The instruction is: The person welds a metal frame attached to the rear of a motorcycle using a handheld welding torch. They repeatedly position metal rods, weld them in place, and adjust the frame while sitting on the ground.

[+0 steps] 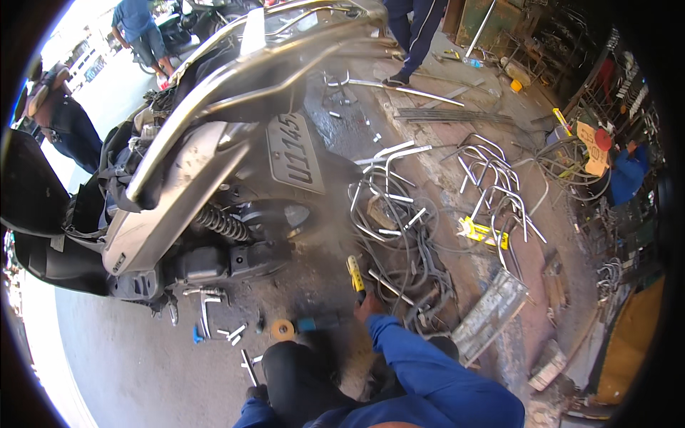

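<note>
My right hand (368, 307) is closed around the dark handle of a yellow tool (354, 271), which points up and away from me; its exact kind is unclear. Low at the left, my left hand (257, 392) grips a short metal tube (249, 367), though its fingers are partly hidden. Ahead and to the left stands a motor scooter (168, 189), its seat raised and its rear coil spring showing. A long bent metal tube frame (193, 114) lies across its rear. Tangled cables (428, 264) lie on the ground to the right of my right hand.
Bent metal tubes (492, 171) and a yellow box (485, 232) lie on the right. A flat metal channel (492, 314) is near my right arm. Short tube pieces (232, 333) and a tan disc (282, 329) lie near my knees. Several people stand around.
</note>
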A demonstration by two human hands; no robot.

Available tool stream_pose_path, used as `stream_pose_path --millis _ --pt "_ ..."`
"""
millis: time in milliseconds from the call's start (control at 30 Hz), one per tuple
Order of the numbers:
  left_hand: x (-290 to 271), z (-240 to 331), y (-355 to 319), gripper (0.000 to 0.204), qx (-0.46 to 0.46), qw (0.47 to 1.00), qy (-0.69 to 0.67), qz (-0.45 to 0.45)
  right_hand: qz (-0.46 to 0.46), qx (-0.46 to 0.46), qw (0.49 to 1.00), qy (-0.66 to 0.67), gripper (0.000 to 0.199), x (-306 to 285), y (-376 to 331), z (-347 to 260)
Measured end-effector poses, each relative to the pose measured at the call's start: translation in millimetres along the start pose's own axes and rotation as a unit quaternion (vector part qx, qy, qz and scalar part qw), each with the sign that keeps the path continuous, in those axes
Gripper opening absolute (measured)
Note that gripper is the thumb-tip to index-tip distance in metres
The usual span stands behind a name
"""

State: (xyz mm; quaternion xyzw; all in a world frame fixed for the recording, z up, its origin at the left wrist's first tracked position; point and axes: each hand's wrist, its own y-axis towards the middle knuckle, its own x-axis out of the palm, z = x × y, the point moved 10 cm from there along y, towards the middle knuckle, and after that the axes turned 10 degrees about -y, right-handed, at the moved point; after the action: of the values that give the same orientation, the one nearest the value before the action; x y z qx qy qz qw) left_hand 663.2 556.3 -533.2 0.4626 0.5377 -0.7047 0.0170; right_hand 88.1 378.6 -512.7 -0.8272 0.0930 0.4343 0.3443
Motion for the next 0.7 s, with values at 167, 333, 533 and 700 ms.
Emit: stream_pose_path --millis 167,333,533,700 --pt "44.4 13.9 51.0 0.042 0.019 0.996 -0.081 0.031 0.056 0.013 0.996 0.074 0.050 89.5 3.5 15.1" --pt "55.2 44.0 52.4 0.035 0.063 0.989 -0.124 0.052 0.002 -0.037 0.999 -0.018 0.052 129.6 -6.0 25.5" --pt "50.3 52.6 40.2 0.028 0.148 0.968 -0.182 0.088 0.000 -0.104 0.982 -0.156 0.059 123.0 1.1 1.8" --pt "-64.4 104.2 -74.7 0.023 0.428 0.843 -0.124 0.302 0.006 -0.166 0.986 -0.011 0.049 60.3 -1.0 -50.2"
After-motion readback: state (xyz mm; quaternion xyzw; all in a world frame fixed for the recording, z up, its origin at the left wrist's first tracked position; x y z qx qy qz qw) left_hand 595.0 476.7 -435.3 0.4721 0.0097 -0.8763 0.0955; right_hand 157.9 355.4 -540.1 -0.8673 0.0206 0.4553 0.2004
